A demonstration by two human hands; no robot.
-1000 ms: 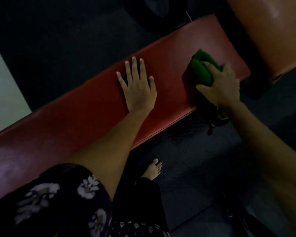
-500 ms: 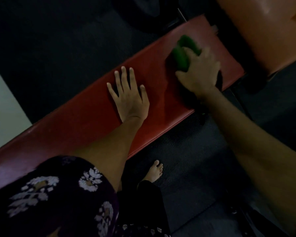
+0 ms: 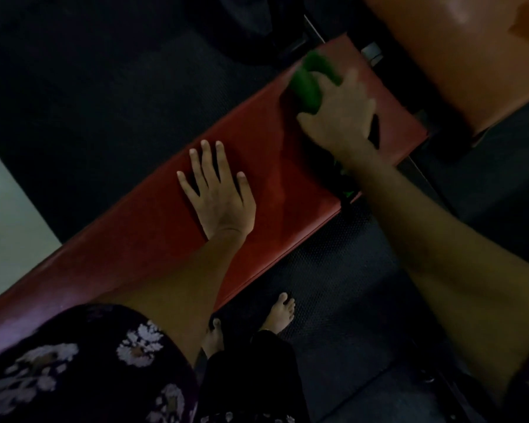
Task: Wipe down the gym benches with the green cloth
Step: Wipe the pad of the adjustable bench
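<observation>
A long red padded bench (image 3: 141,248) runs diagonally from lower left to upper right. My left hand (image 3: 219,193) rests flat on its middle, fingers straight and spread. My right hand (image 3: 339,117) grips the bunched green cloth (image 3: 307,83) and presses it on the pad near the bench's far right end. The cloth bulges out past my fingers toward the far edge; a bit of green (image 3: 347,192) shows under my wrist at the near edge.
An orange padded bench (image 3: 446,56) stands at the upper right, close to the red one's end. Dark rubber flooring (image 3: 333,270) lies around, with my bare feet (image 3: 280,312) below the bench edge. A pale floor patch (image 3: 6,227) is at left.
My right hand has slid the cloth from the bench's near edge up toward its far edge. My left hand has stayed flat on the pad.
</observation>
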